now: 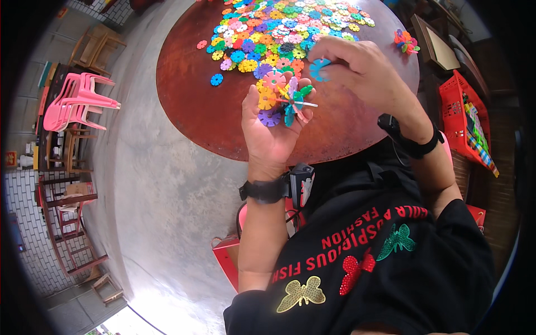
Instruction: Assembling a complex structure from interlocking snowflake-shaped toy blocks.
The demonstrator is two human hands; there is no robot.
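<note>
Hiding one edge, our right hand (360,66) pinched a notched blue disc (317,71); at eight o'clock, our left hand (272,140) gripped a spiky cluster (287,102)!

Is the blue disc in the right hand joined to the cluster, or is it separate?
Separate: the right hand holds the blue disc apart from the cluster in the left hand; brown tabletop shows between them.

Colourful discs (285,36) on round table (192,92)

Notched discs (267,101) in both hands (272,140)
</note>
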